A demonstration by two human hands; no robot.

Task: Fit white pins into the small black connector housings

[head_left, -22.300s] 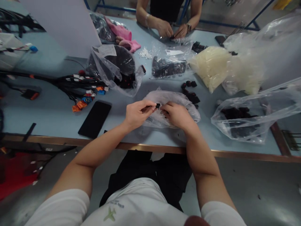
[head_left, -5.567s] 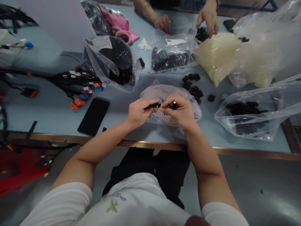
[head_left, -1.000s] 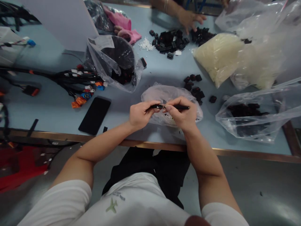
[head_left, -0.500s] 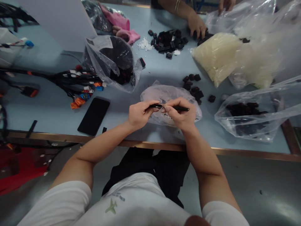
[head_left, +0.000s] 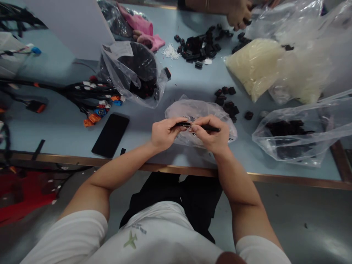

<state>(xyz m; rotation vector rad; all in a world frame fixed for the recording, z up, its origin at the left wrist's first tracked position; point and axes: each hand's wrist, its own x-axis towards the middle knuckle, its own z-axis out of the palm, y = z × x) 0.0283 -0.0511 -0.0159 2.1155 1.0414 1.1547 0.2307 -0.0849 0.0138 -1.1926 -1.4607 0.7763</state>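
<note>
My left hand (head_left: pixel 162 134) is closed around a small black part, pinched between thumb and fingers. My right hand (head_left: pixel 211 136) grips a thin black pen-like tool (head_left: pixel 207 128), its tip meeting the part held in the left hand. Both hands hover over a small clear plastic bag (head_left: pixel 189 110) with tiny white pieces in it, lying on the pale blue table (head_left: pixel 63 128) near its front edge. A loose group of black connectors (head_left: pixel 227 101) lies just beyond the bag.
A black phone (head_left: pixel 110 135) lies to the left. A wire harness with coloured plugs (head_left: pixel 93 99) and a bag of black parts (head_left: pixel 134 71) sit behind it. Large clear bags (head_left: pixel 297 137) fill the right. Across the table another person's hand (head_left: pixel 239 14) works above a heap of black connectors (head_left: pixel 199 46).
My hands stay nearly still with the tool against the part. The other person's hand has lifted from the black heap toward the far right bag.
</note>
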